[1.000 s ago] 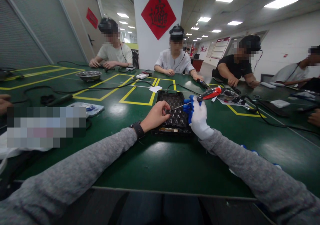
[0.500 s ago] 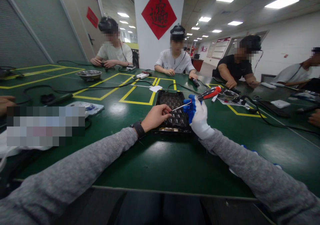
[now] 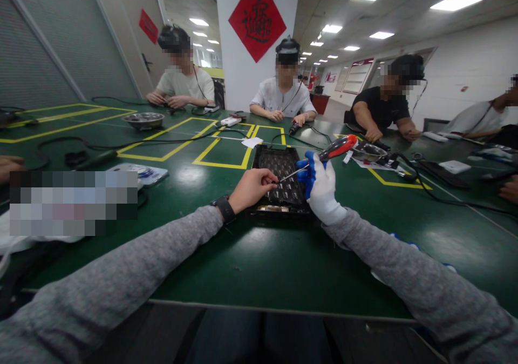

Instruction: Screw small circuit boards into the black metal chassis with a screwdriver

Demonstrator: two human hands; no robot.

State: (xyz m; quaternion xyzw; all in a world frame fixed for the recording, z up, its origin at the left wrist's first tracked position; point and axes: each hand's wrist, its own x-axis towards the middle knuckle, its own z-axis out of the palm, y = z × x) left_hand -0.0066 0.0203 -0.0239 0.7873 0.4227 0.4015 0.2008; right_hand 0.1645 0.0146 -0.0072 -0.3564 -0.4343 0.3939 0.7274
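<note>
My bare left hand [image 3: 251, 189], with a dark watch on the wrist, hovers over the left side of a black rectangular casing [image 3: 279, 161]. Its thumb and forefinger are pinched by a small dark bit at the screwdriver's tip, too small to name. In my right hand [image 3: 322, 190], which wears a white and blue glove, is a screwdriver [image 3: 338, 148] with a red and black handle. The shaft slants down left to the left fingertips, above the casing. The casing lies flat on the green table [image 3: 243, 267], and its inside has a patterned black surface.
Beyond the casing lie a scrap of white paper [image 3: 251, 143] and black cables. A metal bowl [image 3: 143, 121] stands at the back left; another dish [image 3: 369, 150] with metal parts is to the right. A plastic packet [image 3: 148, 174] lies left. Several people sit around the table.
The screwdriver's handle has dipped and shifted slightly left; the small dark bit now shows at its tip. Across the table, a person's hand has moved left with a dark tool.
</note>
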